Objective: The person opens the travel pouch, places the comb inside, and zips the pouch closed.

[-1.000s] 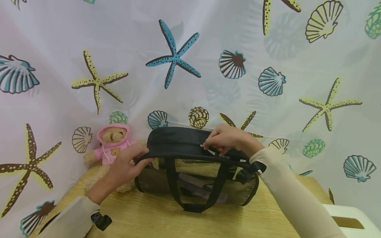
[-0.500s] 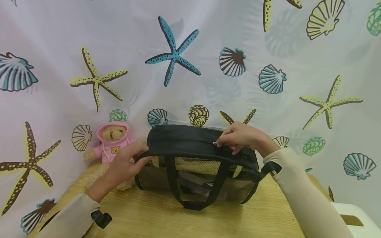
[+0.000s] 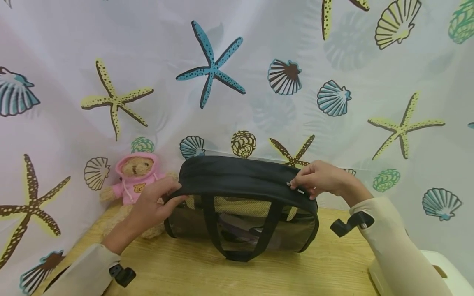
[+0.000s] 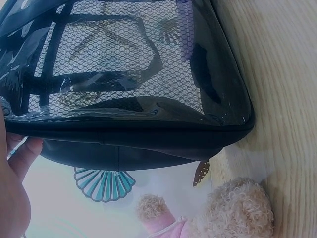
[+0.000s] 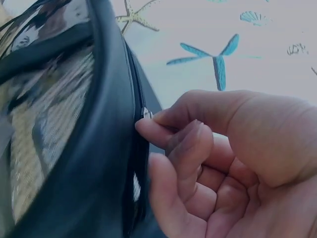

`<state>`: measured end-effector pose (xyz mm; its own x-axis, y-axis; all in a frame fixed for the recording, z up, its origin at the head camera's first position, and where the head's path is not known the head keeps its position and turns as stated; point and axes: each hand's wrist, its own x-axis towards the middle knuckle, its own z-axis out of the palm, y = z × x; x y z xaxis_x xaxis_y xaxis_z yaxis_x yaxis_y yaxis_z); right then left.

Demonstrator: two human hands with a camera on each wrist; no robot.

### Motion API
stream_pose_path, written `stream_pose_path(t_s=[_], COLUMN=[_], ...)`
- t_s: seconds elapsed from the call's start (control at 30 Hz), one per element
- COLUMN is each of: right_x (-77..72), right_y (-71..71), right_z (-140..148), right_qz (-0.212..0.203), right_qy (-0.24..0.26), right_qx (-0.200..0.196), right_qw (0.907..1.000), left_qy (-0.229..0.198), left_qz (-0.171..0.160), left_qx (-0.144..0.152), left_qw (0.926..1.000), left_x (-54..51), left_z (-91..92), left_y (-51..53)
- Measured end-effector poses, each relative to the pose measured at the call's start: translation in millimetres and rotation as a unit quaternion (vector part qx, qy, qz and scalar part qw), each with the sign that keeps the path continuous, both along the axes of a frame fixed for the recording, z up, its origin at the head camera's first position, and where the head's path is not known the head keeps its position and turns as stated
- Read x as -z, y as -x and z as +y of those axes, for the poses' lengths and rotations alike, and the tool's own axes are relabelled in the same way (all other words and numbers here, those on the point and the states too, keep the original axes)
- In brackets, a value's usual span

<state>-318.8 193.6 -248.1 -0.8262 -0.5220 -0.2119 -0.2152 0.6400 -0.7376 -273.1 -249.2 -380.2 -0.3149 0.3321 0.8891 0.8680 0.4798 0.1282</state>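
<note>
A black bag (image 3: 226, 181) with see-through sides and two carrying handles stands upright on the wooden table (image 3: 207, 273). My left hand (image 3: 157, 201) pinches the bag's upper left edge between thumb and fingers. At the right end of the top, my right hand (image 3: 326, 181) pinches the small metal zipper pull (image 5: 146, 113) between thumb and forefinger. Beside those fingers a short gap in the zipper shows in the right wrist view. Behind the clear front panel lies something purple (image 3: 237, 226), too dim to name. The fingertips on the bag's far side are partly hidden.
A teddy bear (image 3: 138, 174) in a pink hoodie sits just left of the bag, behind my left hand. A white box (image 3: 446, 267) with a slot stands at the right, partly under my right forearm. A curtain (image 3: 255, 121) with starfish and shells hangs behind.
My right hand has drawn the zipper pull rightward along the bag's top, and the gap in the zipper has become shorter. My left hand keeps its grip on the left edge.
</note>
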Motion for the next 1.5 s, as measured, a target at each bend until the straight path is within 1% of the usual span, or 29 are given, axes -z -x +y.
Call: stream_pose_path(t_s=[0.1,0.23,0.33,0.47,0.67,0.87,1.03,1.17,1.27,1.37,1.43,1.5], right_x=[7.9,18.3,24.4,30.0,39.1,51.7,70.7,89.0,103.5,116.7,122.8,125.9], right_y=[-2.0,-1.8,-1.7,-3.6,-6.4,-6.1,-5.0,-4.7,-3.2,-1.8,-0.9,-0.9], right_z=[13.9,31.5,44.8,61.4,73.4,84.8,91.2,90.7,85.1,78.4,74.8,72.5], right_qz=[-0.006,-0.024,-0.034,-0.036,-0.037,-0.045,-0.063,-0.074,-0.080,-0.097,-0.110,-0.110], right_qy=[0.010,0.026,0.041,0.055,0.067,0.081,0.094,0.090,0.088,0.095,0.100,0.097], right_qx=[0.009,0.025,0.033,0.039,0.035,0.042,0.056,0.070,0.074,0.077,0.078,0.084], right_qw=[0.9999,0.9991,0.9980,0.9971,0.9964,0.9948,0.9920,0.9907,0.9901,0.9877,0.9859,0.9857], left_qy=[-0.002,-0.003,-0.006,-0.006,-0.002,0.005,0.011,0.012,0.009,0.004,0.002,0.000], left_qz=[0.000,-0.003,-0.004,-0.006,-0.010,-0.022,-0.051,-0.078,-0.085,-0.089,-0.096,-0.107], left_qx=[0.001,0.003,0.003,0.003,0.006,-0.003,-0.021,-0.027,-0.026,-0.026,-0.028,-0.029], left_qw=[1.0000,1.0000,1.0000,1.0000,0.9999,0.9997,0.9984,0.9965,0.9960,0.9957,0.9950,0.9939], left_x=[1.4,1.8,0.9,-0.8,-1.7,-1.0,-1.3,-0.7,0.5,0.8,0.5,0.0], left_z=[0.0,0.8,1.6,2.6,1.9,1.3,1.1,-0.5,-2.2,-1.8,-1.7,-1.6], left_y=[-0.5,-1.5,-1.1,0.5,0.3,-1.1,-1.4,-2.0,-2.1,-2.0,-2.1,-2.7])
